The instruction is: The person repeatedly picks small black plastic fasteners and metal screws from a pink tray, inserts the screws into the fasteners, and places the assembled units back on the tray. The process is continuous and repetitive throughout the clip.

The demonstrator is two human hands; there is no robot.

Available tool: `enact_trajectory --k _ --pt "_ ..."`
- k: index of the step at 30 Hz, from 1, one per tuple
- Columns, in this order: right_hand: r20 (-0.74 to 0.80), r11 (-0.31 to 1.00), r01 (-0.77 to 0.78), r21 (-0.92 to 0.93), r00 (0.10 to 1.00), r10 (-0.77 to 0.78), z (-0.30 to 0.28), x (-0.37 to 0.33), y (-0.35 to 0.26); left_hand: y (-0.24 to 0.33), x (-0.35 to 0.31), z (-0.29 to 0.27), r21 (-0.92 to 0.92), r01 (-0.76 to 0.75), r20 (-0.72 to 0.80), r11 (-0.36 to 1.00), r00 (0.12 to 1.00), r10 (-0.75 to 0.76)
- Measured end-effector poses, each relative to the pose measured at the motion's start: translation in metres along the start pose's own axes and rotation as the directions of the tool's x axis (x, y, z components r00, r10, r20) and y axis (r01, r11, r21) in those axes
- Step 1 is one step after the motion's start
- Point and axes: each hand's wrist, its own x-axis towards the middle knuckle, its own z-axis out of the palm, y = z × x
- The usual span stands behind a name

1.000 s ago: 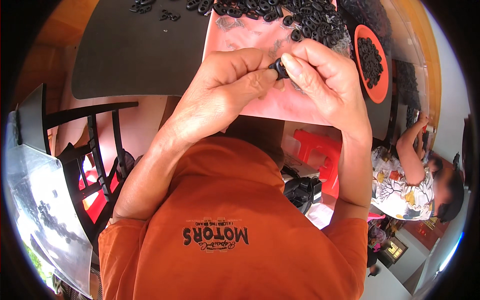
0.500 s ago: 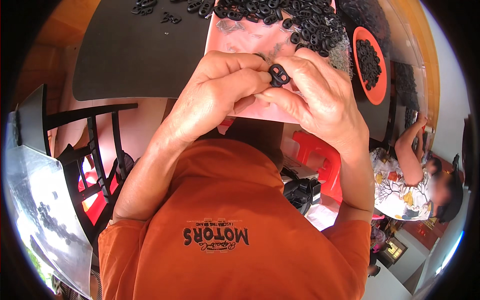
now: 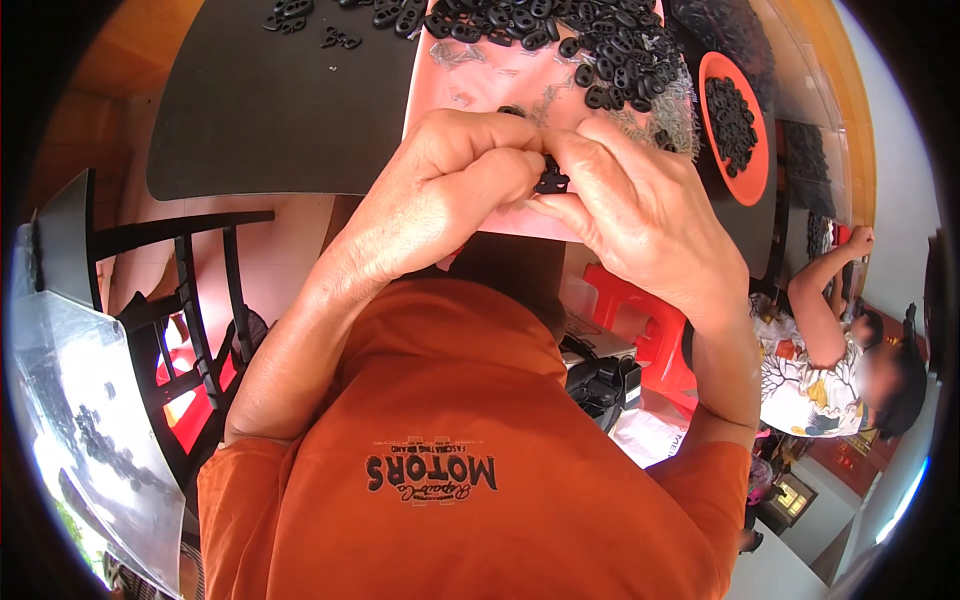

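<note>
A black plastic cord lock (image 3: 552, 180) is pinched between both hands above the near edge of a pink tray (image 3: 435, 85). My left hand (image 3: 450, 170) is closed, its thumb and curled index finger against the cord lock's left side. Thumb and fingers of my right hand (image 3: 640, 195) grip it from the right. The fingers cover much of the piece. Beyond my hands, a heap of black cord locks (image 3: 625, 50) lies on the tray, with small thin metal pieces (image 3: 680, 115), apparently springs, along its right side.
An orange bowl (image 3: 753, 190) of small black parts stands right of the tray. On the dark table (image 3: 280, 110), more black pieces (image 3: 340, 38) lie at the far left. A black chair (image 3: 190, 225) is at left, a red stool (image 3: 665, 345) below right. Another person (image 3: 815, 390) sits at right.
The cord lock has turned and dropped slightly, and its two-holed face is now mostly hidden by my fingers. My right hand has shifted a little down and closed further over it.
</note>
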Motion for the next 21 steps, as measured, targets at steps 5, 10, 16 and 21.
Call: enact_trajectory --k 5,10,16,21 --pt "-0.127 0.997 -0.012 -0.081 0.992 0.002 0.013 0.003 -0.002 0.004 0.000 -0.001 -0.054 0.051 0.025 0.997 0.998 -0.049" --pt "-0.053 0.998 -0.002 -0.066 0.999 -0.002 0.013 0.004 0.001 -0.003 0.001 0.003 -0.049 -0.032 0.006 0.998 0.999 0.032" --pt "0.128 0.996 -0.053 0.070 0.991 0.044 0.007 0.012 -0.002 0.009 0.002 0.001 0.015 0.012 0.035 1.000 0.999 -0.013" --pt "0.142 0.990 -0.037 0.134 0.990 0.018 0.013 0.007 0.002 0.003 0.004 -0.004 0.081 0.011 0.067 0.997 0.998 -0.016"
